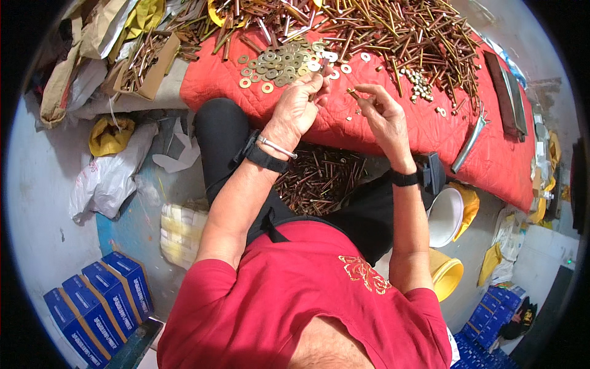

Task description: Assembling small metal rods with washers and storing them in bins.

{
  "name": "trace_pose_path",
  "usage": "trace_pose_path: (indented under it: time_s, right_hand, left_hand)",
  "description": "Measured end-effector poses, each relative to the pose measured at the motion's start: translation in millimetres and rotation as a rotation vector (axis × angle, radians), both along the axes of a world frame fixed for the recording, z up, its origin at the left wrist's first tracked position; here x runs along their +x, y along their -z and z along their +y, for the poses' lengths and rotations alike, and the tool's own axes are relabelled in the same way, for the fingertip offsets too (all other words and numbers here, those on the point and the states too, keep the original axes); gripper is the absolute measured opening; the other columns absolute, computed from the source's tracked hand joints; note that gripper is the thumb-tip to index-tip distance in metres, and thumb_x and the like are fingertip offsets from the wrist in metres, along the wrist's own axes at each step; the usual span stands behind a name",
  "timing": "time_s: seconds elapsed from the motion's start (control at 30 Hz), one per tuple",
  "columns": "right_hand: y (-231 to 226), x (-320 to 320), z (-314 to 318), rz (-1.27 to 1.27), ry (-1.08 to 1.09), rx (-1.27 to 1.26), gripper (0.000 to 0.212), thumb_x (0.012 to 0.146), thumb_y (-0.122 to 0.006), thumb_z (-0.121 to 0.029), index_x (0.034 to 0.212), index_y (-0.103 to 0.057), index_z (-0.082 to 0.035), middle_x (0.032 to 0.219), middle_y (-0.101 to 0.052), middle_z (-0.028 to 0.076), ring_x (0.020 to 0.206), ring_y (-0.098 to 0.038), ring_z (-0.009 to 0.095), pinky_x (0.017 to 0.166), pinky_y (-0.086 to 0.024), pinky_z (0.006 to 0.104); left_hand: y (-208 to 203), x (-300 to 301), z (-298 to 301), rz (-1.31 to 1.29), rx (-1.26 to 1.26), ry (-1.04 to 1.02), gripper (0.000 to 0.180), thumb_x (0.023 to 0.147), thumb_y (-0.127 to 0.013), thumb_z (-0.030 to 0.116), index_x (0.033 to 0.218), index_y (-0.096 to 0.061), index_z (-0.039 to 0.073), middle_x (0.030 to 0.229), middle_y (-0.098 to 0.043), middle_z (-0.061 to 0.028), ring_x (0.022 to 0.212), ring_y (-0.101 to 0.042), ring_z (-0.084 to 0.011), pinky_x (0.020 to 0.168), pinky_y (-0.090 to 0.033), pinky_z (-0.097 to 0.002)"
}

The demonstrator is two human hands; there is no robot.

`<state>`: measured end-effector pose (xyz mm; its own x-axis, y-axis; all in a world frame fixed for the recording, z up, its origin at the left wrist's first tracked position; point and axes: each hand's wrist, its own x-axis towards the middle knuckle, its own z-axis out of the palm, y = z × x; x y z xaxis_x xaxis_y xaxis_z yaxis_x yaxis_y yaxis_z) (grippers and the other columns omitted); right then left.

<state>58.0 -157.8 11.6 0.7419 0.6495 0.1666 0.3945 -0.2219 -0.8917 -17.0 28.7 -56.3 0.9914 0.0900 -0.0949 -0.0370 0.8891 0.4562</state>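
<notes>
My left hand [299, 106] is closed over the near edge of a washer heap, fingers wrapped round a slim metal rod [324, 67] whose tip shows above them. To its right, my right hand [382, 115] pinches a short brass-coloured metal piece [352, 93] between thumb and fingertips; its exact kind is too small to tell. The two hands are apart. Flat round washers [279, 64] lie in a heap beyond my left hand. Past my right hand sit small gold-coloured nuts [418, 85]. A large pile of copper- and gold-coloured metal rods [405, 37] covers the far side.
The red quilted cloth [212, 77] covers the work surface. At its left stands an open cardboard box [157, 74] of metal parts. More rods [319, 181] lie below, between my legs. A silver tool handle [470, 142] rests at right, near a white bucket [447, 215].
</notes>
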Motion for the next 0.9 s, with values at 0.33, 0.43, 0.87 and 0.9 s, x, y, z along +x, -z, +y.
trace_pose_path:
  time_s: [0.33,0.43,0.87,0.9]
  right_hand:
    - [2.6,-35.5,1.5,-0.023,0.016,0.131,0.026,0.085,-0.061,0.002,0.110,-0.063,-0.004,0.074,-0.055,0.000,0.059,-0.043,0.005,0.055,-0.039,0.0218]
    - [4.9,-35.8,0.8,-0.001,0.055,0.129,0.027,0.084,-0.061,0.003,0.109,-0.063,-0.004,0.074,-0.056,0.000,0.060,-0.044,0.005,0.055,-0.040,0.0216]
    - [10.2,-33.4,-6.1,0.092,0.106,0.174,0.022,0.087,-0.060,-0.003,0.109,-0.064,-0.006,0.066,-0.045,-0.006,0.060,-0.039,0.003,0.053,-0.036,0.0206]
    - [8.1,-31.7,-7.2,0.079,0.099,0.144,0.022,0.088,-0.060,-0.002,0.109,-0.064,-0.006,0.066,-0.047,-0.005,0.060,-0.040,0.003,0.054,-0.037,0.0208]
  left_hand:
    - [-30.5,20.6,-41.8,-0.003,-0.183,-0.172,0.027,0.102,-0.034,0.023,0.111,-0.050,0.003,0.136,-0.046,-0.0253,0.129,-0.044,-0.0364,0.101,-0.043,-0.0487]
    - [-30.1,22.6,-48.8,-0.040,-0.158,-0.161,0.028,0.102,-0.033,0.025,0.111,-0.048,0.002,0.136,-0.046,-0.0253,0.129,-0.044,-0.0364,0.102,-0.043,-0.0472]
    - [-37.3,32.9,-58.2,0.024,-0.133,-0.250,0.024,0.102,-0.033,0.023,0.110,-0.051,0.009,0.135,-0.049,-0.0211,0.129,-0.044,-0.0328,0.102,-0.043,-0.0427]
    - [-35.4,32.9,-60.1,-0.028,-0.173,-0.211,0.024,0.102,-0.033,0.023,0.110,-0.051,0.009,0.135,-0.049,-0.0212,0.129,-0.044,-0.0328,0.102,-0.043,-0.0431]
